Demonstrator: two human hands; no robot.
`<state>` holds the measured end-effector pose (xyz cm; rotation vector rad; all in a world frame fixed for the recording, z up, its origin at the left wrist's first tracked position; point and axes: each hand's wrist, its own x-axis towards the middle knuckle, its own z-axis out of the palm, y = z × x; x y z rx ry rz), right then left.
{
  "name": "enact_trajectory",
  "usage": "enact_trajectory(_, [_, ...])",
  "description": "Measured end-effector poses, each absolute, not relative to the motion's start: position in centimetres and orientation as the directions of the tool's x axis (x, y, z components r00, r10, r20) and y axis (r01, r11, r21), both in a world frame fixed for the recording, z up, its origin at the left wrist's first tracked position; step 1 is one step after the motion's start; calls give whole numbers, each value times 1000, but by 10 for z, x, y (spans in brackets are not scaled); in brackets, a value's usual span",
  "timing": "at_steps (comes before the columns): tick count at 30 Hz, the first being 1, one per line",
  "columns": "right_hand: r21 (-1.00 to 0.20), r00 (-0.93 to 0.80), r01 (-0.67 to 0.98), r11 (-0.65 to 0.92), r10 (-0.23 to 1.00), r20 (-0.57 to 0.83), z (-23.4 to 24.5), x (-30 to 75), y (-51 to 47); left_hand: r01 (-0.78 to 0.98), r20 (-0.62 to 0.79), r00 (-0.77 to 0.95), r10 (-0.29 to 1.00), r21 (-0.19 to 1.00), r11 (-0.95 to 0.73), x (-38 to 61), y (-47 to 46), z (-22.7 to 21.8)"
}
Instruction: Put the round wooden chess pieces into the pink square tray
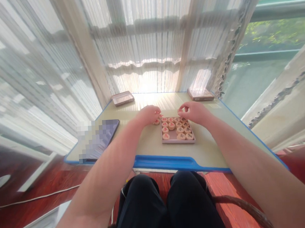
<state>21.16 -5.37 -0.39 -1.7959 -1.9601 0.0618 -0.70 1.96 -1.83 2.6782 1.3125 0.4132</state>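
A shallow square box (173, 140) of round wooden xiangqi pieces lies on the small table. Red-marked pieces (165, 129) line its left side and dark-marked pieces (187, 129) its right, with a bare gap near the front middle. Just beyond the box's far left corner, my left hand (149, 115) has its fingers closed on a red-marked xiangqi piece, partly hidden by them. Under those fingers a loose red-marked piece (156, 121) rests beside the box. At the far right corner, my right hand (193, 111) pinches another red-marked piece (180, 111) between thumb and fingers.
An open box lid or tray (123, 98) sits at the table's far left corner, and a flat box (200, 94) at the far right. A dark tablet-like slab (109, 132), partly pixelated, lies at left. A blue trough (165, 162) runs along the near edge.
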Motion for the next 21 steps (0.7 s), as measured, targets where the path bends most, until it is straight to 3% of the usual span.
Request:
enact_trajectory(4, [-356,-215,882,309,936,278,11,194,-74,760,192,581,791,220,-612,-5,19,-17])
enact_trajectory(16, [-355,-366,876,326,929,-50,21,178,-97,753,198,593,780,207,-625,-7,21,-18])
enact_trajectory(21, [-322,-403,874,363,913,-64,23,178,-95,752,204,593,779,208,-626,-8,21,-18])
